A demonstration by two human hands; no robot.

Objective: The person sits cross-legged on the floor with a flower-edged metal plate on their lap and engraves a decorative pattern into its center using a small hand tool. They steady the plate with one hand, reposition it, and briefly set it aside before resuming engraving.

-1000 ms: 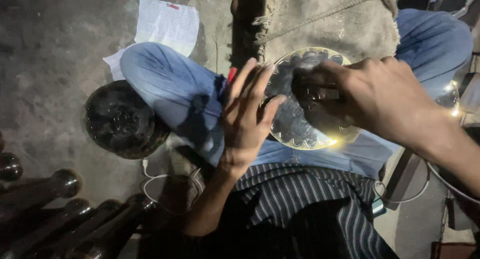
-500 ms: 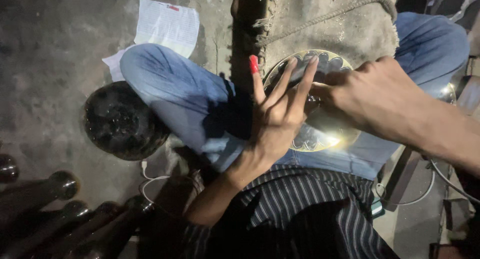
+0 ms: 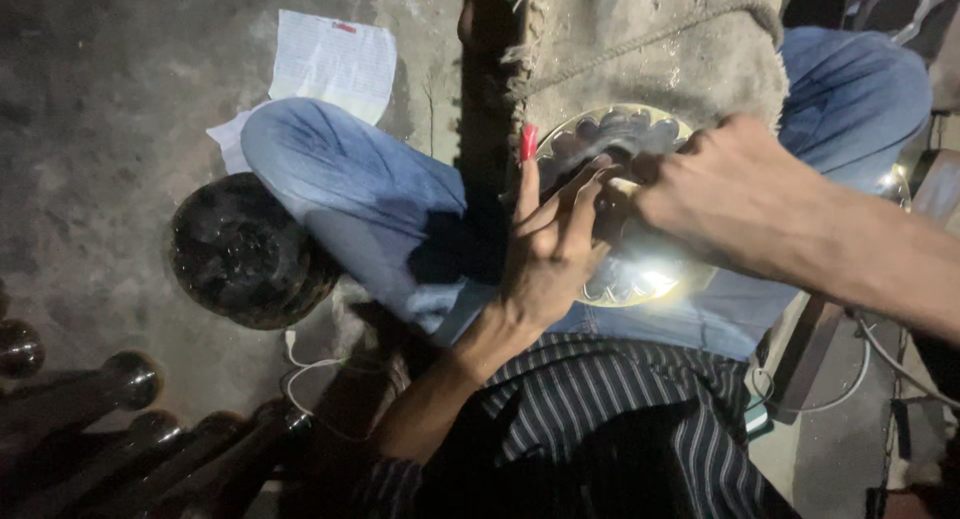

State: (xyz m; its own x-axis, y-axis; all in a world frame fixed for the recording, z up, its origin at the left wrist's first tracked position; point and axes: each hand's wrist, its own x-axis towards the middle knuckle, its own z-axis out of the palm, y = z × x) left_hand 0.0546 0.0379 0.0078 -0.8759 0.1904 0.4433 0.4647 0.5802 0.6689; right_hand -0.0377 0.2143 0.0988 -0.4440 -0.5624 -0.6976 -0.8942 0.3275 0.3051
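A shiny scalloped plate point(image 3: 625, 269) is steadied on the lap by the left hand point(image 3: 545, 249), fingers spread flat against it, and gripped at its rim by the right hand point(image 3: 725, 194), fingers curled shut — it could be dropped if tilted.

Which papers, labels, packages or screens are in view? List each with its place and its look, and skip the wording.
Printed sheet of paper: flat on the grey floor above the bent knee in blue jeans, rectangular, white with fine dark print and a small red mark at its top edge.
Second paper: white, only a corner shows at the left of the knee.
No packages or screens can be made out.
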